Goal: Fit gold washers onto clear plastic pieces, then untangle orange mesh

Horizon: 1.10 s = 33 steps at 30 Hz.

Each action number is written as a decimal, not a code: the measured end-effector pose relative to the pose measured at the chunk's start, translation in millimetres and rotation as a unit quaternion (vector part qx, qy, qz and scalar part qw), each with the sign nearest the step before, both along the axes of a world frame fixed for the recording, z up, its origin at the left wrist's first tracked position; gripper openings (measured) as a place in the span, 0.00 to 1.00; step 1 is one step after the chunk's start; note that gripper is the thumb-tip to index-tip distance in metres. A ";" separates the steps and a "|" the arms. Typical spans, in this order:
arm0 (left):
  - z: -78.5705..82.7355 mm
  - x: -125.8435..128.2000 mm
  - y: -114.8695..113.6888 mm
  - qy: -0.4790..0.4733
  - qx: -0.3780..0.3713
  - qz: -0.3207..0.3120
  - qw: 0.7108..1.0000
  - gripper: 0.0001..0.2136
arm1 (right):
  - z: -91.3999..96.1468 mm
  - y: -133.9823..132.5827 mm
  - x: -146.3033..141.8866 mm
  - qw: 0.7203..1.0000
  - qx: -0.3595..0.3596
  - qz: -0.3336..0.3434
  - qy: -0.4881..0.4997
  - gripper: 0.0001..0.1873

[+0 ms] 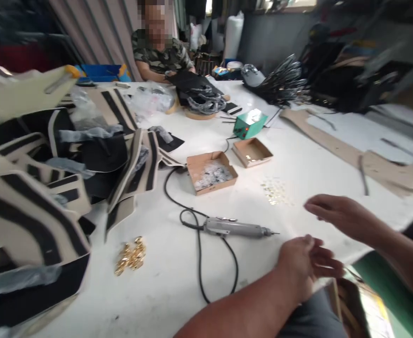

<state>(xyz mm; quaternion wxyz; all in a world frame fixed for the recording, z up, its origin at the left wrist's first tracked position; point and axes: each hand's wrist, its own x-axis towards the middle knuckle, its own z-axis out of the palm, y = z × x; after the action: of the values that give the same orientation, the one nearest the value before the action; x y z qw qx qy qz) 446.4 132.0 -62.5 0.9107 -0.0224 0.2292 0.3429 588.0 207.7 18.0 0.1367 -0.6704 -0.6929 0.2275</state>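
Note:
My left hand (pixel 307 263) is at the table's near edge, palm turned right, fingers loosely spread, nothing in it. Farther right, my right hand (pixel 338 213) hovers over the tabletop with loosely bent fingers; it seems to hold nothing, though its underside is hidden. Left of both hands lies a grey electric screwdriver (pixel 236 228), its bit pointing toward them and its black cord looping behind. Small flat shiny pieces (pixel 275 190) are scattered beyond the screwdriver's tip. To the left sits a pile of gold-coloured metal pieces (pixel 132 256).
Beyond the screwdriver stand a cardboard box with small clear pieces (pixel 213 176), another shallow box (pixel 252 152) and a green power unit (pixel 250 123). Beige-and-black cut panels (pixel 34 216) crowd the left. A person (pixel 160 56) sits across, near stacked black pieces (pixel 199 91).

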 end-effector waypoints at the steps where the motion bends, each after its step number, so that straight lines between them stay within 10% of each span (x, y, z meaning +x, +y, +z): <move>1: 0.5 -6.1 1.9 0.018 -0.006 0.009 1.000 0.14 | -1.0 12.2 -14.9 1.000 -0.019 0.014 -0.005 0.19; 9: 5.3 -16.0 10.5 0.031 -0.016 0.007 0.999 0.14 | -26.2 76.3 -53.9 0.997 -0.007 0.016 -0.076 0.12; 33: 5.1 -15.3 14.2 0.042 -0.020 -0.013 0.999 0.16 | -54.7 88.4 -64.8 0.985 0.032 -0.013 -0.166 0.09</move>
<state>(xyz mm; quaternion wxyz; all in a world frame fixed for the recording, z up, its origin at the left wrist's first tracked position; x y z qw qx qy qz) 431.1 146.2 -57.5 0.9039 -0.0232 0.2743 0.3273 523.2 296.1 -36.7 0.0437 -0.7034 -0.7038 0.0889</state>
